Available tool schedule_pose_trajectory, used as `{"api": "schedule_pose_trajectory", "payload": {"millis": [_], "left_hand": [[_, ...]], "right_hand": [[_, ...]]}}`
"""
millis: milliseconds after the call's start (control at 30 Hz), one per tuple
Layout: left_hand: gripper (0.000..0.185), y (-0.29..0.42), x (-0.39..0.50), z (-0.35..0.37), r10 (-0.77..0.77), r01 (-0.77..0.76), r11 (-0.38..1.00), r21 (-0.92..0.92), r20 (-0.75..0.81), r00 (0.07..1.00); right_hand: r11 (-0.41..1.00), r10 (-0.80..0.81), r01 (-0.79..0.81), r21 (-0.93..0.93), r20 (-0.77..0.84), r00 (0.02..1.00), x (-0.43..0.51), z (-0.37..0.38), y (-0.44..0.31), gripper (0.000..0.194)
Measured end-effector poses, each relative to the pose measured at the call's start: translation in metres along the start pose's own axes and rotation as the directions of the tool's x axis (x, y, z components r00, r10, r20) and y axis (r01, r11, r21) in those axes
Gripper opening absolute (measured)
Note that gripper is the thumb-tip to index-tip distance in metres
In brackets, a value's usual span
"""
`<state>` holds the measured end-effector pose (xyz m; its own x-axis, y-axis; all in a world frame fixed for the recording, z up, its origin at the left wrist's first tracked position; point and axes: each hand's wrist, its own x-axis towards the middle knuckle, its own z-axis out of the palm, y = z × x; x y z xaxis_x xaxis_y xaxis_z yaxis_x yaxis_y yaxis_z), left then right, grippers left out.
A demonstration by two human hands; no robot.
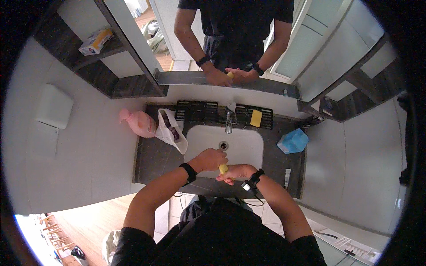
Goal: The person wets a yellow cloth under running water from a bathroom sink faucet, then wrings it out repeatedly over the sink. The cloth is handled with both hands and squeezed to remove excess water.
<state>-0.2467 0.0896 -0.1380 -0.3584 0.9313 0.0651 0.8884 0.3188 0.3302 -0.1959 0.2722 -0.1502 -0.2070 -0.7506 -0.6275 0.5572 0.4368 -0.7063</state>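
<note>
Over the front of a white washbasin, both my hands meet around a small yellow object, possibly a sponge. My left hand is closed, with the object poking out below its fingers. My right hand lies against the object's other side, its fingers partly spread below it. Whether the right hand grips it or only touches it is hard to tell. Much of the object is hidden by the hands. Behind them are the drain and a chrome faucet. Each wrist wears a black band.
A yellow sponge rests on the black slatted rack. Left of the basin are a pink bag and a white pouch; rightward, a blue package and a white tube. A mirror stands behind the counter.
</note>
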Motion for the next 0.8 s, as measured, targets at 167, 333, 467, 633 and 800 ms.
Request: {"api": "schedule_pose_trajectory", "payload": {"millis": [167,333,467,633,800], "left_hand": [[0.011,0.012,0.000,0.006,-0.173,0.147,0.976,0.162,0.158,0.972],[0.008,0.012,0.005,0.004,-0.361,0.330,0.929,0.171,0.214,0.908],[0.013,0.007,0.002,0.006,-0.482,0.472,0.876,0.102,0.238,0.843],[0.018,0.002,-0.007,0.034,-0.607,0.692,0.717,-0.084,0.412,0.679],[0.036,-0.011,-0.022,0.063,-0.451,0.723,0.610,-0.325,0.608,0.653]], "right_hand": [[0.985,-0.006,-0.012,-0.170,-0.101,0.995,0.008,-0.006,0.012,0.041],[0.618,-0.363,-0.124,-0.776,-0.421,0.831,0.035,-0.012,0.031,0.039],[0.514,-0.337,-0.419,-0.749,-0.625,0.704,0.035,-0.003,0.015,0.026],[0.331,-0.329,-0.487,-0.809,-0.582,0.743,0.025,0.011,-0.014,0.017],[0.177,-0.399,-0.456,-0.872,-0.487,0.777,0.027,0.015,-0.012,0.015]]}}
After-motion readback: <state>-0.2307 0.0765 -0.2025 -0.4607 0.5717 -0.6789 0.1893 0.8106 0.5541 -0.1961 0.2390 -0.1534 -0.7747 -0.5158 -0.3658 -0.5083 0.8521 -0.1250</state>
